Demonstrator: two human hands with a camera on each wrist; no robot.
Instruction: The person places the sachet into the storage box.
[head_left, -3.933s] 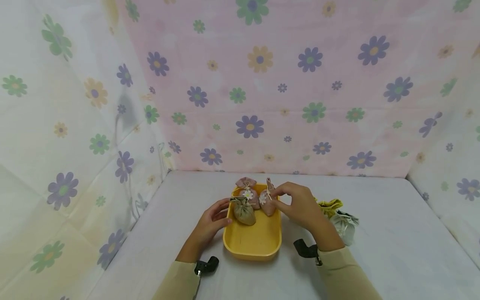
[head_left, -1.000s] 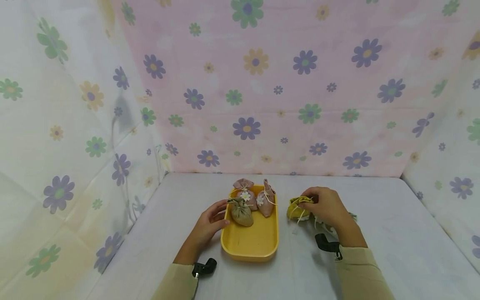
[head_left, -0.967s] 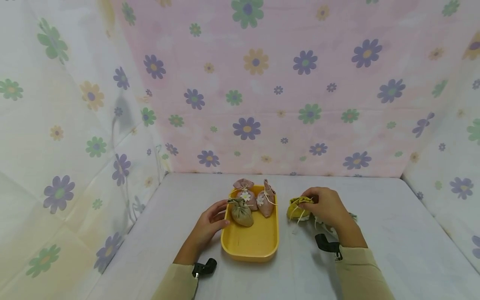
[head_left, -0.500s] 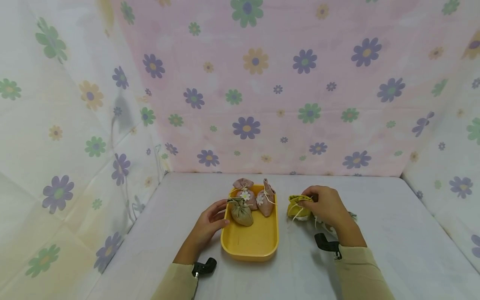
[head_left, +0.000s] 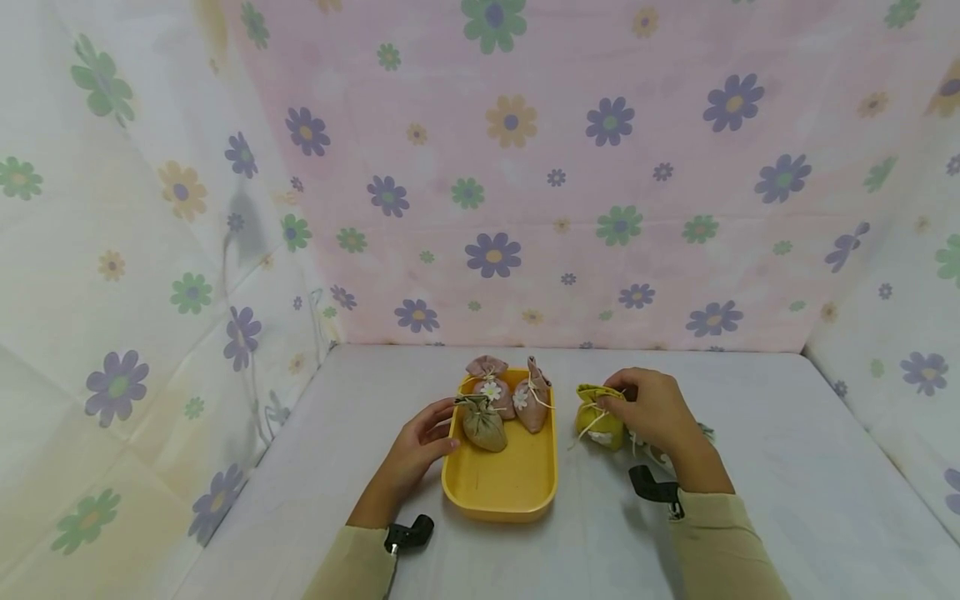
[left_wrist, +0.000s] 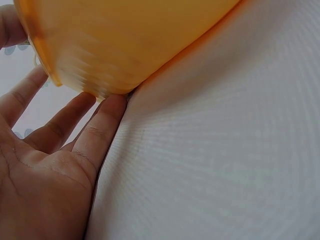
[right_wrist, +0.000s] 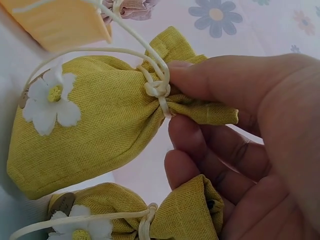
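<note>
Right hand (head_left: 651, 414) pinches yellow pouch (head_left: 597, 421) at tied neck, lifted just right of tray (head_left: 501, 487); neck toward hand, bottom toward tray. Left hand (head_left: 416, 450) relaxed, fingers (left_wrist: 102, 125) touching tray's left wall.

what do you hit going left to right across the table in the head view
left hand → olive pouch in the yellow tray → pink pouch → yellow-green pouch → right hand
</note>
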